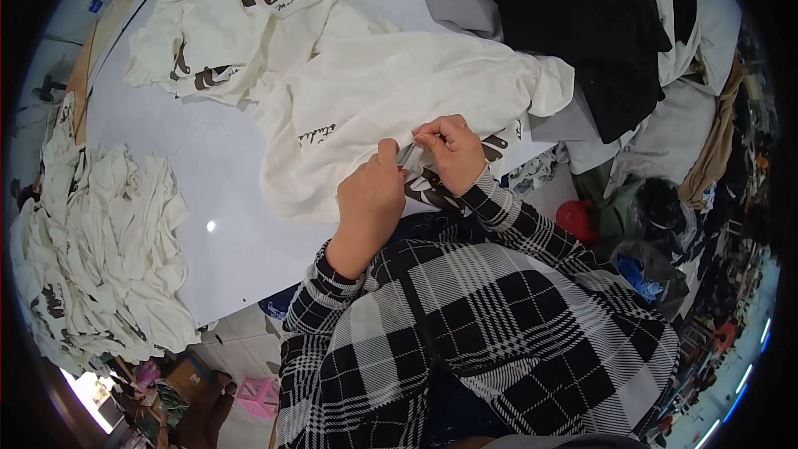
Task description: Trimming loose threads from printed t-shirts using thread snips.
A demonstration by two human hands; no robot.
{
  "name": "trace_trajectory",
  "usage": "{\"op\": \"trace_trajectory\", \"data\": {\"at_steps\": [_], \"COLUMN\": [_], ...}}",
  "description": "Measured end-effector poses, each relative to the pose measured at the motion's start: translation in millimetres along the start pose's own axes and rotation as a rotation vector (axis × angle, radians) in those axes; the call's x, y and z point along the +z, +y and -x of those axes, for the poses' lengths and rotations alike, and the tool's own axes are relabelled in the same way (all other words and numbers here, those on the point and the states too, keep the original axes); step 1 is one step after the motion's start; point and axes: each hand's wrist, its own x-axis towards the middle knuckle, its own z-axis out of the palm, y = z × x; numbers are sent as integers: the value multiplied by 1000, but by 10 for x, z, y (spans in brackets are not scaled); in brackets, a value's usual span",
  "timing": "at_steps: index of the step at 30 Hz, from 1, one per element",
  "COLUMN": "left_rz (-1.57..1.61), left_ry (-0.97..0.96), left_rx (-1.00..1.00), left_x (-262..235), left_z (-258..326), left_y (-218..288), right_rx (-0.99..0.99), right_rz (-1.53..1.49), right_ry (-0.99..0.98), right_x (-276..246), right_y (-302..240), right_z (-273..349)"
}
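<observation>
A cream-white garment [382, 79] with dark printed lettering and a dark graphic lies spread over the table in front of me. At its near edge, my left hand [374, 191] is closed on the cloth, thumb and fingers pinched together. Just to the right and slightly farther off, my right hand [451, 154] pinches the same garment between thumb and fingertips. A small fold of fabric shows between the two hands. Whether anything small sits in either pinch is hidden by the fingers.
Another printed white garment [224, 33] lies crumpled at the far left of the white table [224, 258]. A heap of white garments [108, 249] hangs over the left edge. Black cloth [573, 25] and grey cloth are piled right. A pink plastic stool [258, 397] stands below.
</observation>
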Motion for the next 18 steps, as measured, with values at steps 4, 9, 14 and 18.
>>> {"op": "trace_trajectory", "data": {"at_steps": [4, 9, 14, 18], "left_rz": [-22, -15, -3, -55], "left_ry": [-3, -33, -24, -43], "left_rx": [-6, -22, -21, -12], "left_x": [21, -26, -44, 28], "left_z": [-25, -17, -36, -64], "left_y": [11, 16, 25, -12], "right_rx": [-4, 41, 60, 30], "right_rz": [18, -18, -22, 6], "right_ry": [3, 18, 24, 24], "right_x": [-2, 7, -3, 11], "right_y": [-18, 22, -5, 49], "right_z": [2, 3, 0, 3]}}
